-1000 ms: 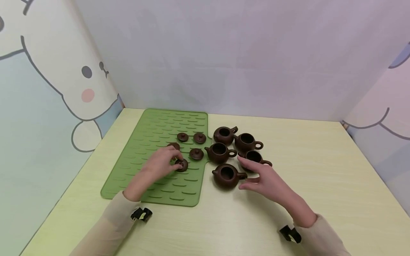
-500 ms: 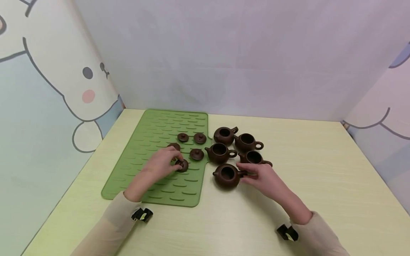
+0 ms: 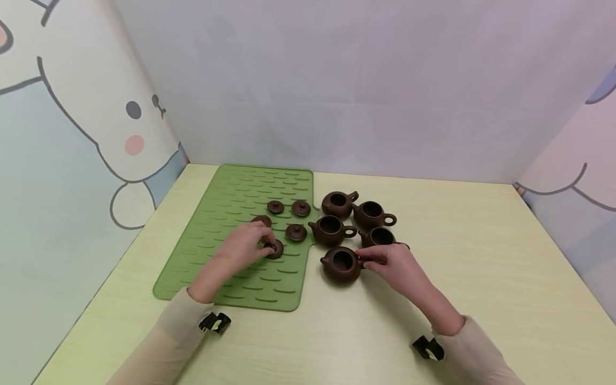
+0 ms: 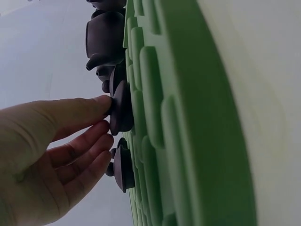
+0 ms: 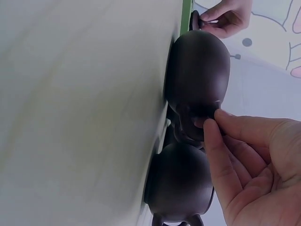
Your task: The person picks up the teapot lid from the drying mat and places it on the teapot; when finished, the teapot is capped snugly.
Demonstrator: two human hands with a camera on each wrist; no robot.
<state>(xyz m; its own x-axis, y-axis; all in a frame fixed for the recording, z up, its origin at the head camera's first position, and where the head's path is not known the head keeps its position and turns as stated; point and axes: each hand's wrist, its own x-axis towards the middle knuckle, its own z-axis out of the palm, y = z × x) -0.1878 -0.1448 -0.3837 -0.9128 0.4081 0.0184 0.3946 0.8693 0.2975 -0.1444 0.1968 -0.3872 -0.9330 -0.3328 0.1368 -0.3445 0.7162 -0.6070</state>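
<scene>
My left hand (image 3: 240, 247) is over the green mat (image 3: 279, 295) and pinches the knob of a small dark brown teapot lid (image 3: 276, 252). In the left wrist view, thumb and fingertips meet at that lid (image 4: 123, 109), which sits on the mat or very close to it. My right hand (image 3: 401, 269) pinches the handle of the nearest dark brown teapot (image 3: 339, 274), lidless and upright on the table. The right wrist view has thumb and forefinger on the handle of this teapot (image 5: 200, 70); part of the handle is hidden.
Several more lidless teapots stand close together behind, among them one (image 3: 329, 233) by the mat's edge and one (image 3: 379, 235) beside my right fingers. Other lids, such as this lid (image 3: 295, 233), lie on the mat. A pale wall (image 3: 361, 107) closes off the table's back.
My right hand has come slightly left, and its spread fingers have closed on the teapot's handle. The left hand keeps its pinch on the lid in the same place.
</scene>
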